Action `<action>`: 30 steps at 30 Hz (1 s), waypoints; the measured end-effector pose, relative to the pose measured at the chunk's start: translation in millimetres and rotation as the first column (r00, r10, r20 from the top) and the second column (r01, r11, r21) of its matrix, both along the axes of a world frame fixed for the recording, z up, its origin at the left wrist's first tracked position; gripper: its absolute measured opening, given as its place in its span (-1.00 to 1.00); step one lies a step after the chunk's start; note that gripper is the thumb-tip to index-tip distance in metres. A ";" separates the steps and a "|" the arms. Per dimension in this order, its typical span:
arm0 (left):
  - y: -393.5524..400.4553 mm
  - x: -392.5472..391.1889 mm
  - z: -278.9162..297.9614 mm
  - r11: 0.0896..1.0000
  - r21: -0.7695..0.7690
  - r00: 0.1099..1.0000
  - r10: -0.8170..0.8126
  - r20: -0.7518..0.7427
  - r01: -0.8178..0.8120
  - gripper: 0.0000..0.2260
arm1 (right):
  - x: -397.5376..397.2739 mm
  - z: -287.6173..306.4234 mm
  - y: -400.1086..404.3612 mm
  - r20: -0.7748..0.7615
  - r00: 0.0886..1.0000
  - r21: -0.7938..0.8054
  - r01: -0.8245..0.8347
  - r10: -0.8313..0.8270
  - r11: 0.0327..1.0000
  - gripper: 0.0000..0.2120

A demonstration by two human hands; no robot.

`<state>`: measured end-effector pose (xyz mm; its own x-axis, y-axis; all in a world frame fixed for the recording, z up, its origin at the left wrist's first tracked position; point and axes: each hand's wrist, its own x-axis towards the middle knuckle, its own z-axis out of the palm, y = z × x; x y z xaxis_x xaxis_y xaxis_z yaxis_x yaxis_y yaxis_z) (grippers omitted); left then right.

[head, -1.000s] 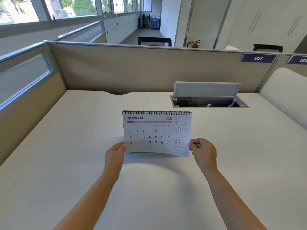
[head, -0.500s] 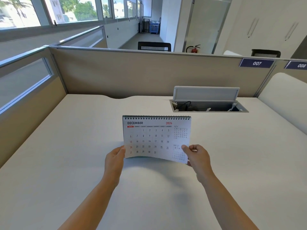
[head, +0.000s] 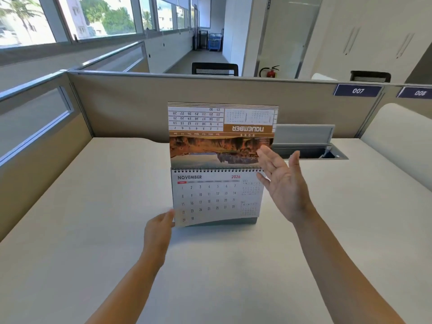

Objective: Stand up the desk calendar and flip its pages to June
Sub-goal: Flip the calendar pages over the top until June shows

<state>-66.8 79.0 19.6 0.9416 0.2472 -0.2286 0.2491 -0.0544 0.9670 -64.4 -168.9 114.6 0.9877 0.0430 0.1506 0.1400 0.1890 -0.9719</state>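
Observation:
The spiral-bound desk calendar (head: 210,199) stands upright on the white desk (head: 93,230) in the middle of the head view. Its front page reads NOVEMBER 2026. One page (head: 219,132) is swung up above the spiral, showing an upside-down picture and date grid on its back. My left hand (head: 159,230) pinches the calendar's lower left corner. My right hand (head: 280,183) is at the right edge by the spiral, palm open and fingers spread, fingertips against the raised page.
A beige partition (head: 117,106) walls the desk at the back and left. An open cable hatch (head: 308,150) with a raised lid sits in the desk behind the calendar to the right. Labels 007 (head: 357,90) and 008 hang on the partition.
The December page, held at its lower corners by both hands, has been flipped up over the spiral. November now faces me. My right hand has let go and risen to the spiral.

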 end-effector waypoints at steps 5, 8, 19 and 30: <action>-6.2 -3.2 3.0 0.992 0.112 0.997 -0.065 0.042 0.060 -0.81 | 1.4 -15.1 -6.0 -0.025 0.977 -0.078 0.209 -0.211 0.975 -0.56; -6.2 -1.6 1.8 0.991 0.131 0.999 -0.039 0.028 0.035 -0.78 | -1.5 -26.8 -14.3 -0.098 0.916 -0.071 0.383 -0.388 0.921 -0.68; 9.5 3.4 7.3 0.990 -0.096 0.995 -0.102 -0.016 0.100 -0.90 | -16.4 -78.5 -20.5 -0.452 0.783 -0.340 0.292 -0.427 0.894 -0.77; 13.7 3.3 6.8 0.983 -0.179 0.999 -0.053 -0.001 0.052 -0.89 | -32.0 -74.7 -10.2 -0.107 0.838 -0.750 0.285 -0.535 0.597 -0.82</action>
